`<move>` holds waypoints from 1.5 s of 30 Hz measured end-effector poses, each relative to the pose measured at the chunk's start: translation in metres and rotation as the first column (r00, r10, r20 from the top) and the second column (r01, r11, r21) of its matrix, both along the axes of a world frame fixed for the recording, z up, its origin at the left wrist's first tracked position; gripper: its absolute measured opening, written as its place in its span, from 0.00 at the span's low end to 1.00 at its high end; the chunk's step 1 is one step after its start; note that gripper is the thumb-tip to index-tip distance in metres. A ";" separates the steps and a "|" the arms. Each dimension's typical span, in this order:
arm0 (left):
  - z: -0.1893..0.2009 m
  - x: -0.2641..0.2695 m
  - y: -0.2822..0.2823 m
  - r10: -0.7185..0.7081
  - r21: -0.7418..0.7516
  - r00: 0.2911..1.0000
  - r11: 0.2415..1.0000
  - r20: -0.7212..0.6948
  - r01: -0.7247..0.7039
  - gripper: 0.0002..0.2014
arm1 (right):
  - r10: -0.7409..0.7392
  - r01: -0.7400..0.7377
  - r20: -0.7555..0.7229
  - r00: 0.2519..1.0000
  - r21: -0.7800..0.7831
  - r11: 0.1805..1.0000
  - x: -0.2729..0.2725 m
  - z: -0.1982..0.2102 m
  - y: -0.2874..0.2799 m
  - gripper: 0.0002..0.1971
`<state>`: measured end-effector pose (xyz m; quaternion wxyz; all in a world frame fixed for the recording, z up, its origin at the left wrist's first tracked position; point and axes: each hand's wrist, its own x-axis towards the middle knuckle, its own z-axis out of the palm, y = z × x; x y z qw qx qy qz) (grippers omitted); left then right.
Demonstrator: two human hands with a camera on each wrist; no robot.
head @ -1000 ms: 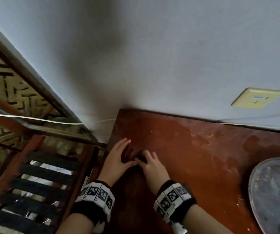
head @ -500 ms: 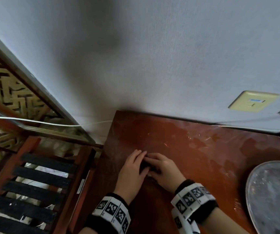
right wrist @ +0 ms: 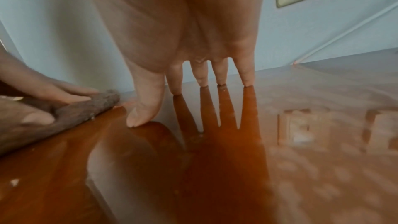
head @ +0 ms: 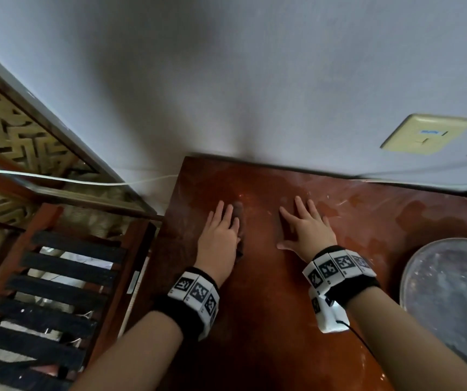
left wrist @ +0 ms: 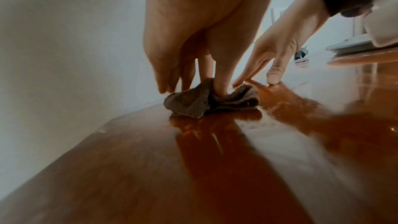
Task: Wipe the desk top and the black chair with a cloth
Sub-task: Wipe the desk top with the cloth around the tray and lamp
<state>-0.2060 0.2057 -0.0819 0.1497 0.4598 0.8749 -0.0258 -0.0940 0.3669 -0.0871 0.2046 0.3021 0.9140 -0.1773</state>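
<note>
Both hands flat: left hand [head: 221, 235] presses cloth [left wrist: 206, 101]; right hand [head: 310, 231] bare on desk [head: 269, 320].

Surface [head: 269, 320]: glossy reddish-brown wood, back edge against wall, wet-looking patches & pale smears toward the back right. On it: brown cloth [left wrist: 206, 102], bunched, near back-left corner, w/ left hand [head: 221, 238] pressing on it; right hand [head: 308, 230] flat beside, fingers [right wrist: 221, 74] spread, tips touching wood; round grey tray [head: 449, 300] at right edge.
</note>
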 end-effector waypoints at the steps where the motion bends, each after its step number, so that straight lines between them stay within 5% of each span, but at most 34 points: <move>1: 0.000 0.001 -0.009 -0.006 -0.003 1.000 1.000 0.025 0.006 0.24 | -0.003 0.003 -0.001 1.000 -0.004 1.000 0.001 -0.001 -0.001 0.43; 9: -0.017 0.029 -0.085 0.031 0.191 0.987 0.980 0.158 -0.061 0.24 | -0.004 0.005 -0.019 1.000 0.005 1.000 0.000 -0.001 -0.001 0.43; 16: -0.017 -0.082 -0.035 0.292 0.198 0.953 0.932 0.083 -0.303 0.23 | -0.023 0.023 -0.016 1.000 -0.009 1.000 0.000 0.000 -0.002 0.43; 26: -0.035 -0.027 -0.108 -0.193 0.475 0.968 0.875 0.161 0.096 0.20 | -0.013 0.013 0.005 1.000 0.002 1.000 -0.003 0.001 -0.001 0.44; 29: -0.039 -0.065 -0.095 -0.040 0.426 0.997 0.905 0.068 0.008 0.20 | 0.000 0.000 0.028 1.000 0.021 1.000 -0.013 0.005 -0.001 0.45; 33: -0.038 -0.097 -0.074 0.173 0.349 0.974 0.912 0.146 -0.214 0.22 | 0.021 -0.021 0.008 1.000 -0.006 1.000 -0.033 0.004 -0.007 0.51; 41: -0.039 0.032 -0.160 -0.092 0.547 0.952 0.833 0.291 -0.086 0.20 | 0.053 -0.053 0.022 0.998 0.005 0.999 -0.034 -0.002 -0.008 0.52; 45: -0.040 -0.009 -0.142 -0.122 0.475 0.960 0.880 0.251 -0.012 0.23 | 0.055 -0.055 0.030 0.998 0.010 0.998 -0.036 -0.001 -0.009 0.52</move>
